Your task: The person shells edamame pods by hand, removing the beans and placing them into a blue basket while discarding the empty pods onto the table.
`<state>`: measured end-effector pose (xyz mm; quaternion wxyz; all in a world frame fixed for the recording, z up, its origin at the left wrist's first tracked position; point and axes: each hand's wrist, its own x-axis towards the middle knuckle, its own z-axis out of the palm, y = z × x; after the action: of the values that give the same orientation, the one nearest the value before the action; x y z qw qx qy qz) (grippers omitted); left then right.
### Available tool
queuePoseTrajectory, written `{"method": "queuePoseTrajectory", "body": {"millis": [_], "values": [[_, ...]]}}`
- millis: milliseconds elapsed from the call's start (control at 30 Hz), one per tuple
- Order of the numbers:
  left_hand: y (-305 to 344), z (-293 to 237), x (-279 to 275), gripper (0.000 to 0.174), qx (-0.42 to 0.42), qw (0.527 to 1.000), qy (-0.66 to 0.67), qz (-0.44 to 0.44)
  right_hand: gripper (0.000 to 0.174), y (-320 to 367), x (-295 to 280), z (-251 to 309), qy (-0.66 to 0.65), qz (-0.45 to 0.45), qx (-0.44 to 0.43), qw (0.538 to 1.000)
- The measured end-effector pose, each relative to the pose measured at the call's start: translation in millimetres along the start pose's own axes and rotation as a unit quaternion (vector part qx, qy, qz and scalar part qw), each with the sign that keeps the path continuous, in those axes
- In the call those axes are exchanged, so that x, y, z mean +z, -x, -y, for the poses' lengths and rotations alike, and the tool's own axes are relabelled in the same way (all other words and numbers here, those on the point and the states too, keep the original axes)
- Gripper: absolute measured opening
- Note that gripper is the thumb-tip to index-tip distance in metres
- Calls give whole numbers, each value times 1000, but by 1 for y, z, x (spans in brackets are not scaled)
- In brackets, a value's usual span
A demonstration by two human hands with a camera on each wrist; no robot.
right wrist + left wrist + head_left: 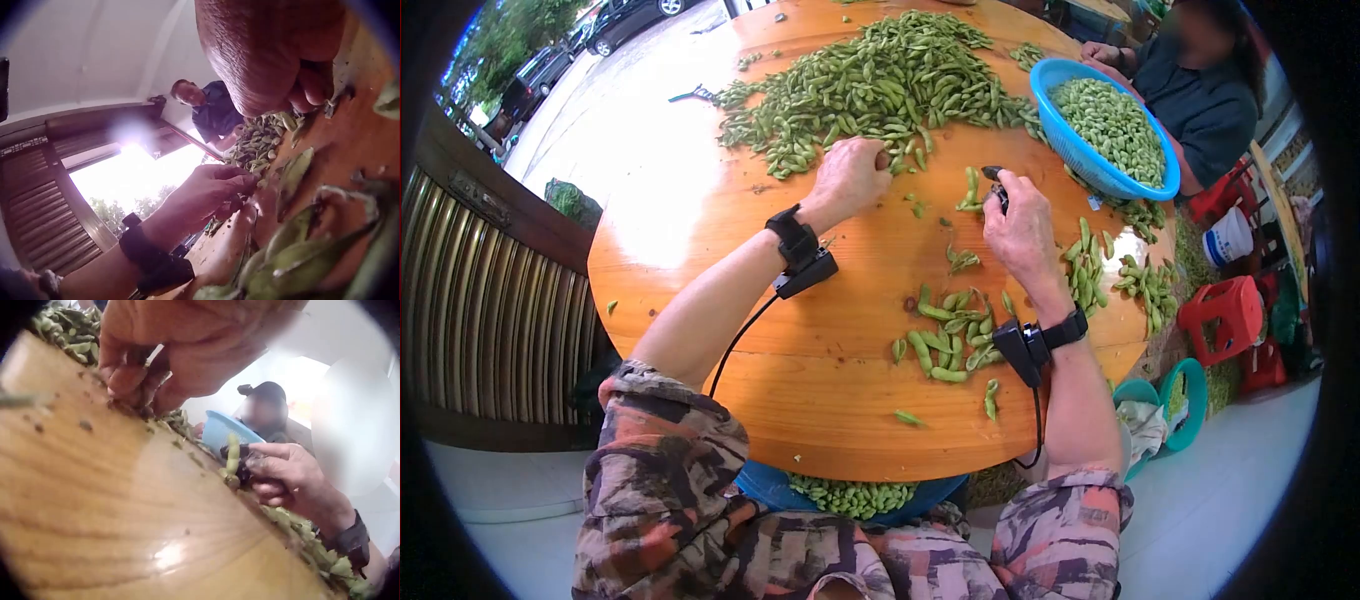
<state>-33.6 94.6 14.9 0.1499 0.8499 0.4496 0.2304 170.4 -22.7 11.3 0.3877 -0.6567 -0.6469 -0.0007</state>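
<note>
In the head view, my left hand (852, 180) reaches to the near edge of a big heap of green soybean pods (870, 80). Its fingers are curled down against the tabletop, shown closer in the left wrist view; I cannot tell whether they pinch a pod. My right hand (1020, 225) grips a small black tool (998, 192), mostly hidden by the fingers. Just left of that tool is a soybean pod (971, 188), which overlaps the fingers in the left wrist view. Below the right hand lies a small group of plump pods (950, 340).
On the round wooden table (800, 380), a blue basket (1065, 150) full of pods stands at the right, before a seated person (1200, 100). More pods (1085, 270) lie right of my right wrist. A blue basin (765, 485) of pods is below the near edge. Red stools (1225, 320) stand right.
</note>
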Motion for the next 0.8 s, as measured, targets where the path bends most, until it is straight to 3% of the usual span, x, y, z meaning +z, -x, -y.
{"method": "queuePoseTrajectory", "body": {"millis": [67,133,167,200,233,267,333,367,433,533,600,800], "values": [[7,2,-6,14,-25,996,82,-13,21,-1,-1,1,-11,-20,10,1000],[19,-9,-18,12,-30,993,110,15,20,-2,-3,5,-55,-52,-56,996],[25,-13,-20,12,-67,959,267,60,20,-1,-7,11,-55,-51,-55,996],[31,-16,-22,12,-103,897,417,103,20,-1,-16,24,-137,39,34,989],[37,-21,-21,13,-103,870,468,115,19,-1,-20,32,-214,128,122,961],[42,-25,-18,13,-103,870,468,115,19,0,-18,33,-213,128,122,961],[50,-34,-10,14,-116,793,584,131,20,2,-14,31,-461,223,218,831],[54,-38,-7,13,-125,784,595,128,20,2,-13,31,-459,224,219,831],[58,-42,0,13,-137,773,607,122,21,2,-12,30,-554,237,225,765],[60,-44,5,13,-162,761,619,111,22,2,-11,29,-550,233,234,767],[62,-45,4,15,-162,801,565,115,22,2,-14,32,-540,226,231,777],[65,-51,2,15,-175,788,579,115,22,3,-16,29,-512,247,192,800]]}}
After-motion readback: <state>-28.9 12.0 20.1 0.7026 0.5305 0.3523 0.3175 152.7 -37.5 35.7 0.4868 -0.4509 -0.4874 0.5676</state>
